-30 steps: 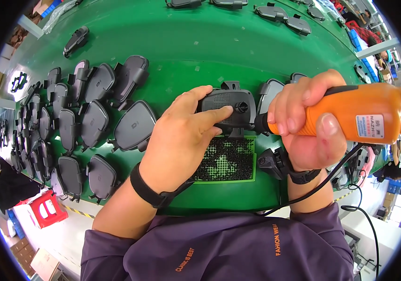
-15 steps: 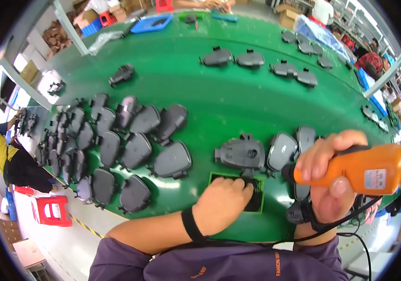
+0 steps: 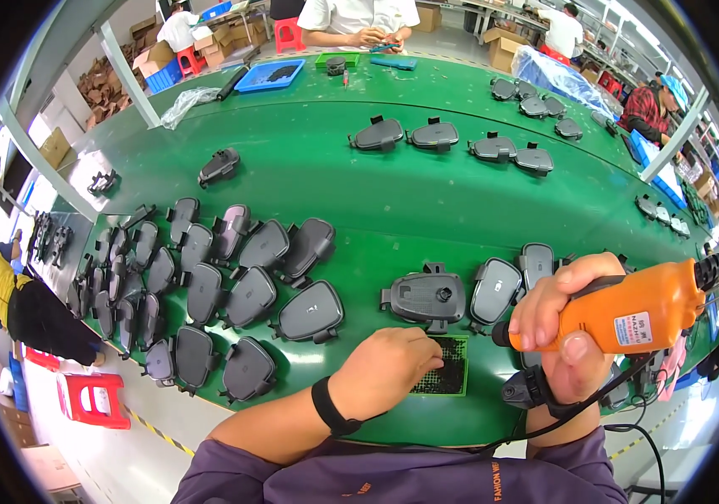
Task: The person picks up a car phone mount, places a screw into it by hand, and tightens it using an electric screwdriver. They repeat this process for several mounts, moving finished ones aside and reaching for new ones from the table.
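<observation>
My right hand [image 3: 567,323] is wrapped round an orange electric screwdriver [image 3: 666,298], held level with its black nose pointing left. My left hand [image 3: 384,374] hovers at a small green-rimmed tray [image 3: 465,365] of tiny dark parts, probably screws. Its fingertips are pinched together; whatever they hold is hidden. Just beyond that tray lies a dark grey clamp-like holder [image 3: 422,298], its backside with a round knob facing up. Beside it, partly behind the screwdriver, are similar holders [image 3: 495,290] with smooth faces up.
Many grey holders [image 3: 309,311] crowd the green table's left side; several more [image 3: 433,134] stand in a row farther off. A blue tray [image 3: 271,76] sits at the back. A black cable [image 3: 577,413] runs by my right wrist. Other people work around, one [image 3: 359,21] across the table.
My view has tilted up slightly, showing more of the person across the table. My left hand has drawn back left, uncovering more of the small tray. The screwdriver stays in my right hand.
</observation>
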The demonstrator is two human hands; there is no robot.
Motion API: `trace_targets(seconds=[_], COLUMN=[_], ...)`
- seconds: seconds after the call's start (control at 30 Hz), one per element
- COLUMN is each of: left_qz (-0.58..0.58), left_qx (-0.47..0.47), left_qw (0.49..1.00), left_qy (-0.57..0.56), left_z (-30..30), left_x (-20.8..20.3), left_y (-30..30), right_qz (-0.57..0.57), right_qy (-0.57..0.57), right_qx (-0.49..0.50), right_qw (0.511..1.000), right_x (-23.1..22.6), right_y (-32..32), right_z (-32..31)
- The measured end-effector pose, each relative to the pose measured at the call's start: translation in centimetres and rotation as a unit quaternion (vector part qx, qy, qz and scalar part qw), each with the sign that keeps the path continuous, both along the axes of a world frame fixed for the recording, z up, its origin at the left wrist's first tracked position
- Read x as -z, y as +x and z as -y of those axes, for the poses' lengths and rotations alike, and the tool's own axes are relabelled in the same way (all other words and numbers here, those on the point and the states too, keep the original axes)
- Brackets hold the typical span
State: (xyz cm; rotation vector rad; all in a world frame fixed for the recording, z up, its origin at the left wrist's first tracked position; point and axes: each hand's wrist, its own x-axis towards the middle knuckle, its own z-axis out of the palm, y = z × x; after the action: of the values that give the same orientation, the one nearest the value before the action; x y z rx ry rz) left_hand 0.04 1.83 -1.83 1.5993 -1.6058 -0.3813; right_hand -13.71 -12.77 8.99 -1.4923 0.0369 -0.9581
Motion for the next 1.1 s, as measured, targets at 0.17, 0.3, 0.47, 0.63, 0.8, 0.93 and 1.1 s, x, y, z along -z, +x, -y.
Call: trace_targets(seconds=[0.17, 0.3, 0.47, 0.63, 0.8, 0.93, 1.1], left_qz=[-0.028, -0.055, -0.056, -0.062, -0.097, -0.023, -0.023], left_qx=[-0.037, -0.034, -0.041, -0.048, -0.021, -0.051, -0.100], left_qw=[0.997, 0.995, 0.992, 0.990, 0.984, 0.982, 0.986], left_qy=[-0.057, -0.075, -0.107, -0.116, -0.147, -0.179, -0.132], left_z=[-0.3, -0.4, -0.6, -0.8, -0.8, -0.4, -0.6], left_x=[-1.1, -1.2, -1.3, -1.4, -1.4, -1.8, -1.6], left_y=[0.3, 0.7, 1.2, 1.5, 1.9, 2.5, 3.1], right_qz=[0.004, 0.007, 0.011, 0.014, 0.018, 0.018, 0.012], right_qy=[0.054, 0.126, 0.086, 0.070, 0.080, 0.073, 0.036], right_qx=[-0.039, -0.064, -0.091, -0.107, -0.127, -0.123, -0.122], right_qw=[0.998, 0.990, 0.992, 0.992, 0.988, 0.989, 0.992], right_x=[0.3, -0.4, -0.2, -0.4, -0.7, -1.1, -1.0], right_y=[0.2, 1.2, 2.8, 3.5, 3.6, 4.0, 6.1], right_z=[-0.7, -2.0, -2.4, -2.8, -2.8, -2.7, -2.3])
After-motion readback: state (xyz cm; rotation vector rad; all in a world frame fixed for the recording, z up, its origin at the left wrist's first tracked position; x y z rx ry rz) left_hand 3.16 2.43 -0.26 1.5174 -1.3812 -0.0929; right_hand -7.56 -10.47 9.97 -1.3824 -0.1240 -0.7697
